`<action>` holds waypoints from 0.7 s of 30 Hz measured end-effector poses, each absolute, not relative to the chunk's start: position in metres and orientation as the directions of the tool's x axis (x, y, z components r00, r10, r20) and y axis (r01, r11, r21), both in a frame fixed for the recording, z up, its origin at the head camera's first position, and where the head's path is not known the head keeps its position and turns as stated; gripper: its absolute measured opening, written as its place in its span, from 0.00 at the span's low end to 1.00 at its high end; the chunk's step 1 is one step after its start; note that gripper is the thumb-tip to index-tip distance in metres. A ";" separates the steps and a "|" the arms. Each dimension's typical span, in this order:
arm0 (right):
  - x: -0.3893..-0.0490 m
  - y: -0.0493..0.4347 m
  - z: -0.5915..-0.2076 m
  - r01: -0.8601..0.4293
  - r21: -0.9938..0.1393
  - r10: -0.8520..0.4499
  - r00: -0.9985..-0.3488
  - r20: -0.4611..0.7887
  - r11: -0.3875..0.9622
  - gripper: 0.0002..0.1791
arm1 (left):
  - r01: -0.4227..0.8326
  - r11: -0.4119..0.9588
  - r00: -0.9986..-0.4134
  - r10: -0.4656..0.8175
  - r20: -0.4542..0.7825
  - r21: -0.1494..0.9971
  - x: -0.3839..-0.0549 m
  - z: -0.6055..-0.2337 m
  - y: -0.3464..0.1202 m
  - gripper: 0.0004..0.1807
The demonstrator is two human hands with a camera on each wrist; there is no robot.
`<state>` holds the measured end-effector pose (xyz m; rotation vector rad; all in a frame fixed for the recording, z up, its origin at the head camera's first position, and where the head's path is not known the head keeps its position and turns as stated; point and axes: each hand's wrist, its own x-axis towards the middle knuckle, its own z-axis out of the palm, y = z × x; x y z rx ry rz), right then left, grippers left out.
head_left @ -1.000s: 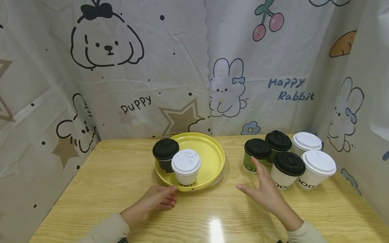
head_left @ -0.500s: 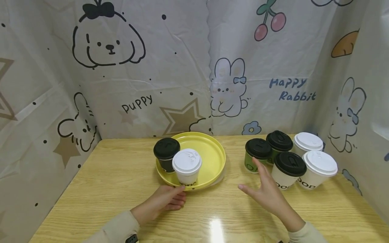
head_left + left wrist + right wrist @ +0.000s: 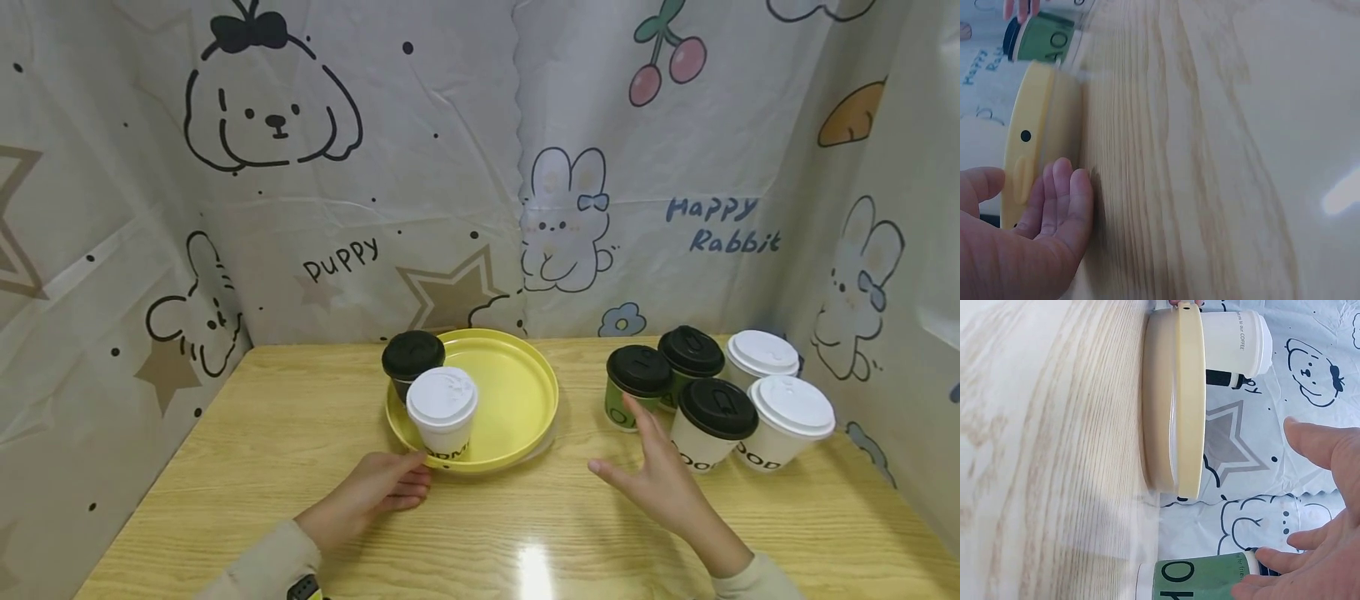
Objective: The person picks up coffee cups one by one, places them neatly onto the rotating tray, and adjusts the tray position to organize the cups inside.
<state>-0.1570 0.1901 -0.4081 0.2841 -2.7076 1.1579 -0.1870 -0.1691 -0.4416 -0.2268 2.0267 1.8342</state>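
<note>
A round yellow tray (image 3: 517, 400) bears a black-lidded dark cup (image 3: 412, 354) at its left and a white-lidded cup (image 3: 442, 400) nearer its front rim. With the thumb over the rim and the fingers underneath, my left hand (image 3: 386, 483) pinches the tray's front edge; the left wrist view shows the fingers (image 3: 1063, 194) against its side. My right hand (image 3: 660, 487) is held up with thumb and fingers spread, holding nothing. Its fingertips overlap a black-lidded green cup (image 3: 633, 392) in the head view and come close to the lid in the right wrist view.
Beside the green cup stand another black-lidded green cup (image 3: 690, 354), a black-lidded cream cup (image 3: 708, 425) and two white-lidded cups (image 3: 787, 417), close together on the wooden table (image 3: 300, 400). A printed curtain (image 3: 450, 167) encloses the table's back and sides.
After a short move right, my left hand has come back left with the rim. The tray has turned, carrying the white-lidded cup left and the dark cup backward. The right hand stays put.
</note>
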 end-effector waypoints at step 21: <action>-0.157 0.191 -0.410 -0.244 -0.690 -0.114 -0.967 0.229 0.681 0.52 | -0.409 0.193 -0.907 0.022 -0.421 0.892 -0.219 -0.438 -0.202 0.23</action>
